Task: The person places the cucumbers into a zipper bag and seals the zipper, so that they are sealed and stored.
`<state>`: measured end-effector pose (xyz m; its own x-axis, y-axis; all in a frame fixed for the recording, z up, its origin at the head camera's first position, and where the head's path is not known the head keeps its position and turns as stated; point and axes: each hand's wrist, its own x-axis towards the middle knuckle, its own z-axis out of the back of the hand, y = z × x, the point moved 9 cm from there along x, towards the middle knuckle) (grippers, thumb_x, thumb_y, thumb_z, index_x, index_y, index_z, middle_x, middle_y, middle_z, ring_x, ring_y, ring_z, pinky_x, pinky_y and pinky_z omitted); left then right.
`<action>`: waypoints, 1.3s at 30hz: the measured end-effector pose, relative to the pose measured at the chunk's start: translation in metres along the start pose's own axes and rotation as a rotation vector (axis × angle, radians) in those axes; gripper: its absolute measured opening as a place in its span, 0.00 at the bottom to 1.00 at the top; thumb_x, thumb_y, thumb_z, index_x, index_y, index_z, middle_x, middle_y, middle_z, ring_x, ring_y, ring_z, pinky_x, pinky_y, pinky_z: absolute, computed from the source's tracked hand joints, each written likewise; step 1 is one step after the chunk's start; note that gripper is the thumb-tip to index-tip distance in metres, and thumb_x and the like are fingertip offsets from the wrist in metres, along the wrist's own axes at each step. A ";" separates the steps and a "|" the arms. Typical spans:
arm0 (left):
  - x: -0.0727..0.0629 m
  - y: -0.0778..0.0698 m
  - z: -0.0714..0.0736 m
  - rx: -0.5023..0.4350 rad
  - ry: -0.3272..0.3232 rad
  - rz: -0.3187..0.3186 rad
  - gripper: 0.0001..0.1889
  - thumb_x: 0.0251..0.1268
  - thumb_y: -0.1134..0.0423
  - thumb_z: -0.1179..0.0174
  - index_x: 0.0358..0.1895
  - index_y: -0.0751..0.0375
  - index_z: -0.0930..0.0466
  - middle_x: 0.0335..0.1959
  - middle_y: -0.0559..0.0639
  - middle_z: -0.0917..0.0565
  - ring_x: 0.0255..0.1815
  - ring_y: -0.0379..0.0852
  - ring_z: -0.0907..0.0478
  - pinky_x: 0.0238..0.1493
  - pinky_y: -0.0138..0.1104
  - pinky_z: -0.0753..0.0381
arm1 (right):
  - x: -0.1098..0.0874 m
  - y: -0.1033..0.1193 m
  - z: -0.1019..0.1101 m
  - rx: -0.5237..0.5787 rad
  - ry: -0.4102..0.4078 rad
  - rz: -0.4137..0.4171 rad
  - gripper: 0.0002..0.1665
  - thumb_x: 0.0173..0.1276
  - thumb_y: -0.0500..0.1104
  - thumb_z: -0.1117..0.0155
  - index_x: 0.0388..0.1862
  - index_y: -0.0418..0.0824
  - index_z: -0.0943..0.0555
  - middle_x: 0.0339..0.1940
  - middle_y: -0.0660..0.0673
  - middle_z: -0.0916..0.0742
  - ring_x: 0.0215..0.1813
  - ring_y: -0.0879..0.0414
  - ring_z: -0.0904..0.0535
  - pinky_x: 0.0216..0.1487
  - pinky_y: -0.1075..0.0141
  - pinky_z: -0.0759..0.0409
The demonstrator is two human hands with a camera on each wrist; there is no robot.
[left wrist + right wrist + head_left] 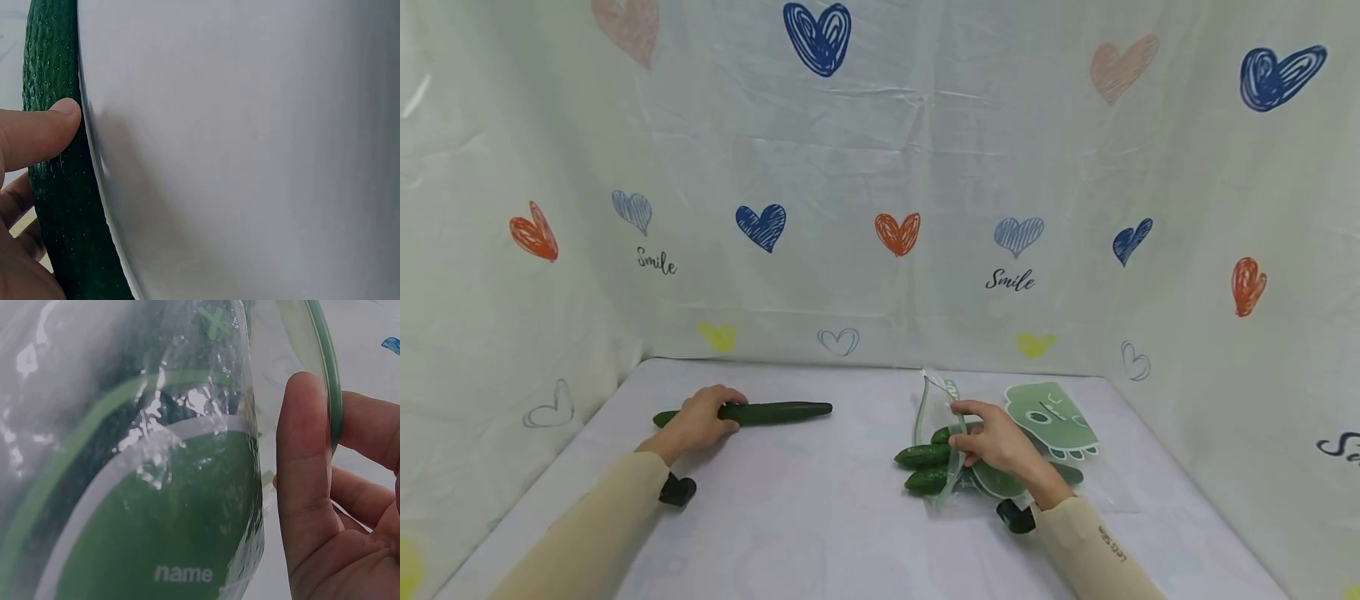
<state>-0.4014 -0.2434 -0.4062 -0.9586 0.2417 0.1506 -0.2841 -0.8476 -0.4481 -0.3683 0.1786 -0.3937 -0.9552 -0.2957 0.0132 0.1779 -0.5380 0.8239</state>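
Note:
On the left of the table, my left hand (pixel 702 419) grips a long dark green cucumber (pixel 782 412) around its middle, palm down. In the left wrist view the thumb lies across the bumpy skin of this cucumber (pixel 72 212). My right hand (pixel 1003 448) pinches the green-edged mouth of a clear zip bag (pixel 1051 415) printed with a green cartoon face. The green zip strip (pixel 333 375) runs between thumb and fingers in the right wrist view. Several cucumbers (pixel 921 456) lie in the bag, their ends poking out of its open mouth toward the left.
A pale cloth covers the table (pixel 820 517). Behind it hangs a white curtain (pixel 850 150) printed with hearts and "Smile" lettering, which also closes off both sides. A dark wrist camera (pixel 677 490) is strapped under the left sleeve.

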 end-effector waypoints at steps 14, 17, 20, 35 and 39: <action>0.013 -0.093 -0.037 -0.050 0.053 -0.075 0.17 0.55 0.68 0.32 0.49 0.58 0.19 0.42 0.49 0.21 0.47 0.49 0.25 0.54 0.47 0.28 | 0.000 -0.003 0.002 -0.024 -0.019 -0.016 0.34 0.61 0.37 0.32 0.66 0.37 0.30 0.18 0.43 0.17 0.21 0.48 0.19 0.30 0.60 0.19; 0.017 -0.116 -0.046 -0.053 0.056 -0.078 0.17 0.53 0.68 0.31 0.48 0.58 0.18 0.41 0.48 0.20 0.46 0.47 0.25 0.53 0.46 0.27 | 0.000 -0.003 0.002 -0.036 -0.025 -0.018 0.34 0.61 0.37 0.32 0.66 0.36 0.30 0.18 0.44 0.17 0.20 0.49 0.19 0.30 0.60 0.19; 0.021 -0.136 -0.056 -0.057 0.060 -0.080 0.16 0.52 0.68 0.30 0.47 0.58 0.18 0.41 0.49 0.20 0.45 0.47 0.24 0.52 0.44 0.26 | 0.000 -0.004 0.002 -0.039 -0.022 -0.016 0.34 0.61 0.37 0.32 0.66 0.36 0.30 0.19 0.44 0.17 0.20 0.49 0.19 0.30 0.60 0.19; 0.053 -0.194 -0.090 -0.030 0.087 -0.144 0.16 0.54 0.65 0.30 0.48 0.60 0.17 0.46 0.55 0.19 0.52 0.53 0.24 0.55 0.45 0.27 | 0.002 0.001 0.000 0.000 0.002 -0.002 0.34 0.62 0.38 0.33 0.67 0.37 0.32 0.20 0.43 0.16 0.21 0.48 0.19 0.30 0.60 0.19; 0.061 -0.207 -0.099 -0.043 0.084 -0.170 0.16 0.54 0.64 0.30 0.47 0.60 0.17 0.44 0.53 0.18 0.50 0.52 0.24 0.54 0.44 0.27 | 0.002 0.001 0.002 -0.005 -0.005 -0.003 0.35 0.62 0.38 0.32 0.68 0.37 0.32 0.18 0.43 0.17 0.21 0.48 0.19 0.30 0.59 0.19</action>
<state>-0.4033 -0.0067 -0.3913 -0.8943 0.4202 0.1539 -0.4413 -0.7704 -0.4602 -0.3704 0.1786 -0.3919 -0.9569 -0.2900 0.0135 0.1762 -0.5432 0.8209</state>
